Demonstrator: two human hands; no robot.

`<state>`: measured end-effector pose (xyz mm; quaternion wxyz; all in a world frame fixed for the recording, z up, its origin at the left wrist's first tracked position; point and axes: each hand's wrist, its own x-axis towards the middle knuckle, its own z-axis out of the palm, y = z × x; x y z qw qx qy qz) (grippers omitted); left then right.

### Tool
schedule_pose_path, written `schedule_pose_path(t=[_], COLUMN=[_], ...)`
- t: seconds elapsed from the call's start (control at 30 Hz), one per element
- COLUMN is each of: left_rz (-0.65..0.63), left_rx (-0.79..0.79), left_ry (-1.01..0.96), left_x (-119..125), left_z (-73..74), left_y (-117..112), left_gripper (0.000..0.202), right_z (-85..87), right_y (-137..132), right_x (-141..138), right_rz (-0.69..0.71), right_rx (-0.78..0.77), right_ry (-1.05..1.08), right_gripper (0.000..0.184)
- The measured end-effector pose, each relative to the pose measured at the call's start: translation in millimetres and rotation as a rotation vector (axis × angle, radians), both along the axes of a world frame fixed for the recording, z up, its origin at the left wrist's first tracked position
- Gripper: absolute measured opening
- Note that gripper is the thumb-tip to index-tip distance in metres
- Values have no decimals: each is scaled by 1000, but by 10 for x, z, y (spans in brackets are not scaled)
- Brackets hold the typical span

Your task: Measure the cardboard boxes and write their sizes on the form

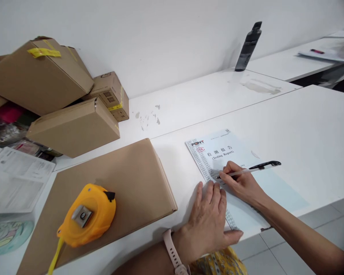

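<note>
Between the thumb and fingers of my right hand is a pen with a clear barrel and black cap end. Its tip points at the lower left part of a pale blue testing report; whether it touches the paper I cannot tell. My left hand lies flat with fingers spread, across the report's left edge and the white table. A pink watch band circles that wrist. To the left, an orange tape measure rests on a flat cardboard box.
Several cardboard boxes are piled at the back left, near printed sheets and a pale green object. A dark bottle stands by the wall. Papers with a pen and part of another person's hand show at far right.
</note>
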<state>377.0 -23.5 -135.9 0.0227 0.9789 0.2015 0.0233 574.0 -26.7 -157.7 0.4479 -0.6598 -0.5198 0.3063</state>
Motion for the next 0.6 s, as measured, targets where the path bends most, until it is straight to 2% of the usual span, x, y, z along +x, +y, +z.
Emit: schedule_pose_path(t=[0.6], left_rz=[1], left_rx=[19], left_ry=[-2], left_x=[-1], left_z=[0], left_y=[-1], left_gripper=[88], right_z=[56], right_y=[-4], right_x=[-8], right_rz=[-41], right_rx=[2], right_ry=[-23], right_gripper=[34])
